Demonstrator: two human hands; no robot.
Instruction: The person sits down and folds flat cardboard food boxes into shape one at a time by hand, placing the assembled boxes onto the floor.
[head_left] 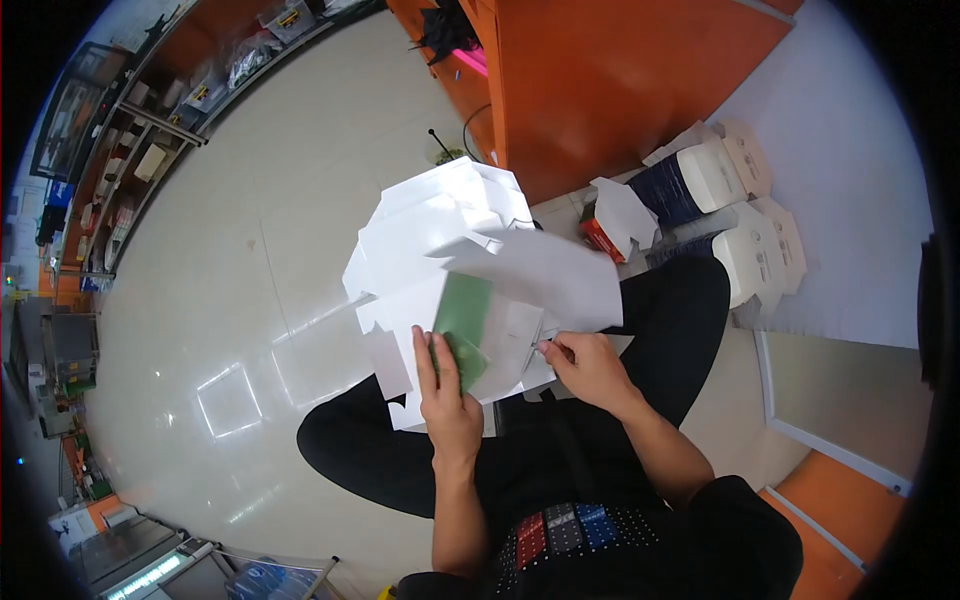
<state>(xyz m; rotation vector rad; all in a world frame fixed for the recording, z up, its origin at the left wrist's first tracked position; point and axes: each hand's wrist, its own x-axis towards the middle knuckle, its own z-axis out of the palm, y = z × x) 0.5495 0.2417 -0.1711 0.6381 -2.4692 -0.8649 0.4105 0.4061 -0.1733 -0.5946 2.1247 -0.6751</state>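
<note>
A stack of white die-cut card sheets (420,230) lies in front of me, over my crossed legs. On it a card piece with a green panel (464,312) is partly folded, and its upper right part is smeared by motion. My left hand (450,415) rests on the green panel's lower left edge with its fingers stretched out. At the right, my right hand (590,368) pinches the edge of a white flap (522,325) between thumb and finger. Part of the piece's lower edge is blurred.
Several folded white boxes (715,180) and a red box (603,238) stand on the floor at the right, beside an orange cabinet (600,90). Shelves with bins (205,92) run along the upper left. A blue plastic bundle (265,580) lies at the bottom left.
</note>
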